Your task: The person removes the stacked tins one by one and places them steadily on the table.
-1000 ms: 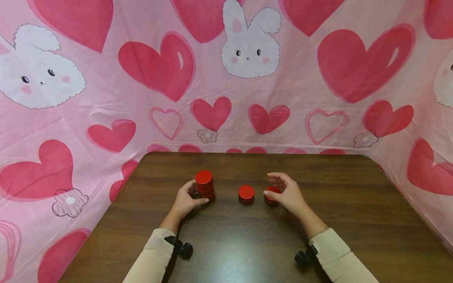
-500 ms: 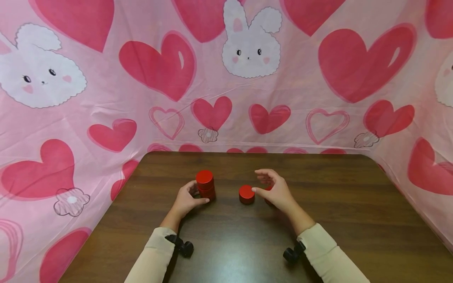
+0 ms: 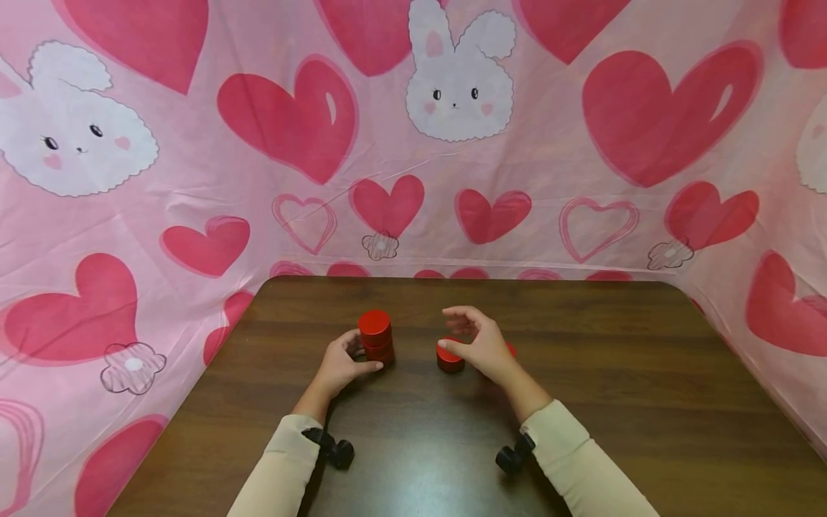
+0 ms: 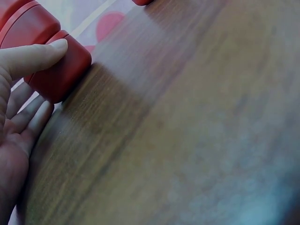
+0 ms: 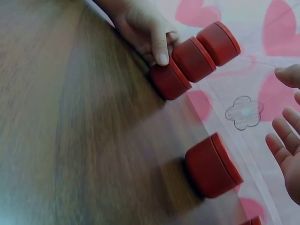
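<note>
While the left hand grips the bottom of a stack of three red containers, thumb in front and fingers behind, I find that stack at eleven o'clock on the brown tabletop. It stands upright, long axis vertical, lids facing up. The right hand, grasping nothing, hovers near a single red container at one o'clock, its thumb and fingers spread apart. That container also sits lid up. At two o'clock I make out a sliver of another container, mostly hidden behind the right hand in the head view. Beyond, at twelve o'clock, hangs a pink cloth printed with hearts and rabbits.
</note>
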`<state>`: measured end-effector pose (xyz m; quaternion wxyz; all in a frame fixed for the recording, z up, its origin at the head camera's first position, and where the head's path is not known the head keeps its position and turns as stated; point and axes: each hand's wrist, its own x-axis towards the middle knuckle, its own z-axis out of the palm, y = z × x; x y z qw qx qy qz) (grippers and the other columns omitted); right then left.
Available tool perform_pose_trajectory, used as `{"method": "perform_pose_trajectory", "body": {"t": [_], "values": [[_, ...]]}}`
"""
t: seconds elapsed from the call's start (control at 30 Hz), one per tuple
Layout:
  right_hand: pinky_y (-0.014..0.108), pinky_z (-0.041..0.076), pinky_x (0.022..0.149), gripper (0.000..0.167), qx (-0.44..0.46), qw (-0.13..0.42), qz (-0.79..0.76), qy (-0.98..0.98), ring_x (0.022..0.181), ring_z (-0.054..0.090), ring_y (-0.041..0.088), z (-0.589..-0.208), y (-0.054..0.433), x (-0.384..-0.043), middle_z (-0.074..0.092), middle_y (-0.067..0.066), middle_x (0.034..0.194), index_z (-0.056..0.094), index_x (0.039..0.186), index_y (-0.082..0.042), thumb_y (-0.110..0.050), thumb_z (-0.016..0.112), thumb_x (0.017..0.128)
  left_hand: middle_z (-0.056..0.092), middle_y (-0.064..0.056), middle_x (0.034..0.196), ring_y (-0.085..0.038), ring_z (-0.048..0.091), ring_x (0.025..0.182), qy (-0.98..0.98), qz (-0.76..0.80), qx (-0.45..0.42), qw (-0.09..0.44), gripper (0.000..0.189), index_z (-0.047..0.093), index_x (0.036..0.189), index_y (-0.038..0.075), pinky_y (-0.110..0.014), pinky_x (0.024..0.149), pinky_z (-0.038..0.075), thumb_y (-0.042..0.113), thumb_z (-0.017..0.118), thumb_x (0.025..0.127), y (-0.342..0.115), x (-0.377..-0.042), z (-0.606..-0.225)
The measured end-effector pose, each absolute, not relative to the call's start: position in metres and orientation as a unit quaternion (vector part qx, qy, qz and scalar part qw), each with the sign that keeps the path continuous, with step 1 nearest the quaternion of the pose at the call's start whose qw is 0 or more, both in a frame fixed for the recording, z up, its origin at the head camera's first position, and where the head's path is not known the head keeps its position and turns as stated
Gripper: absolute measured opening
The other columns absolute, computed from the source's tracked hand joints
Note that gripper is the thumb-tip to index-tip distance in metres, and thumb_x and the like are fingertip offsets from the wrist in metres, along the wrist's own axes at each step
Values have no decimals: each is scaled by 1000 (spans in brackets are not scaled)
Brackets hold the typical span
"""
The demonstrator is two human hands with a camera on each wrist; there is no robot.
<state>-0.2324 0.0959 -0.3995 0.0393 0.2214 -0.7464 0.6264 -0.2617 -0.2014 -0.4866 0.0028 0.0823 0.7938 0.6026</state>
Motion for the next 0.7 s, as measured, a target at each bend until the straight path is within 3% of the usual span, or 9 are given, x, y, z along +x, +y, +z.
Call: {"method": "perform_pose_trajectory", "body": {"t": [0.27, 0.7], "values": [[54, 46, 96, 46, 221, 29, 623, -750, 105, 59, 37, -394, 79, -235, 62, 20, 116, 59, 123, 3, 1, 77, 80, 66, -19, 119, -30, 63, 105, 808, 578, 108, 15, 61, 57, 128, -6, -45, 96, 48, 2, 83, 74, -195, -244, -455], [54, 44, 98, 51, 256, -2, 622, -740, 110, 58, 41, -390, 57, -241, 60, 25, 124, 56, 127, 6, 4, 76, 80, 67, -18, 115, -31, 65, 102, 808, 578, 110, 8, 56, 61, 122, -5, -46, 94, 49, 2, 85, 72, -195, -242, -454]]}}
